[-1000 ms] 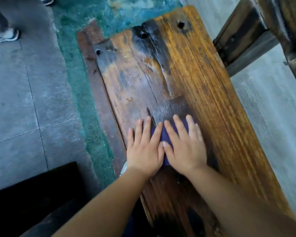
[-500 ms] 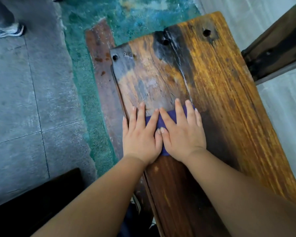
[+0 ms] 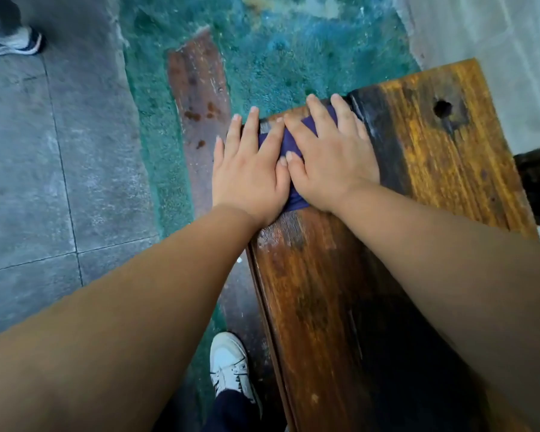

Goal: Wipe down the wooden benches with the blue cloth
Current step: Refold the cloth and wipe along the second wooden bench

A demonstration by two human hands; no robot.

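A worn wooden bench [image 3: 434,169] runs from the lower middle to the upper right, dark and wet-looking where it has been rubbed. The blue cloth [image 3: 289,145] lies flat at the bench's far left corner, mostly hidden under both palms. My left hand [image 3: 250,176] presses on its left part, fingers spread and reaching past the bench's far end. Beside it, thumbs touching, my right hand [image 3: 328,157] presses on the right part.
A narrow brown plank [image 3: 197,88] lies on the green-painted floor [image 3: 293,51] left of the bench. My white shoe [image 3: 229,366] stands by the bench's left side. Another person's shoe [image 3: 13,43] is at the top left on grey tiles.
Both hands have slid the cloth forward along the bench, from its middle up to the far end. The wiped strip behind them looks darker.
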